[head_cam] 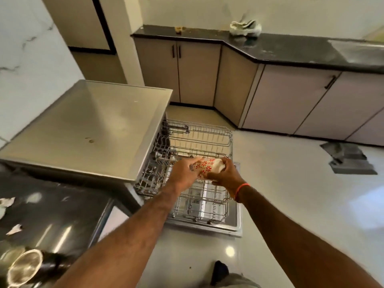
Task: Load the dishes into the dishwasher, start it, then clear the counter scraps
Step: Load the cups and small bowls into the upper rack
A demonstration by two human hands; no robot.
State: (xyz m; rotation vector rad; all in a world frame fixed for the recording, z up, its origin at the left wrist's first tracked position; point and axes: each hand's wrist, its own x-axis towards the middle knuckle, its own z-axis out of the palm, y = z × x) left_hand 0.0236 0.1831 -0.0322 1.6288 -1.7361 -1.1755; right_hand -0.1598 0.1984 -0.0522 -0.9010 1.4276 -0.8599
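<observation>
A white cup with red flower prints [208, 166] is held on its side between both hands above the pulled-out dishwasher racks. My left hand [184, 172] grips its left end and my right hand [226, 175] grips its right end. The upper wire rack [199, 138] and the lower wire rack [199, 204] extend from the steel dishwasher [89, 125] over its open door [236, 223]. Paper scraps [14, 228] lie on the black counter [52, 206] at the lower left.
A metal strainer [25, 269] lies on the counter's near corner. Across the room, a long black counter [291, 48] carries a crumpled cloth [245, 28] and a small scrap [178, 29]. A grey mat [349, 159] lies on the floor at right.
</observation>
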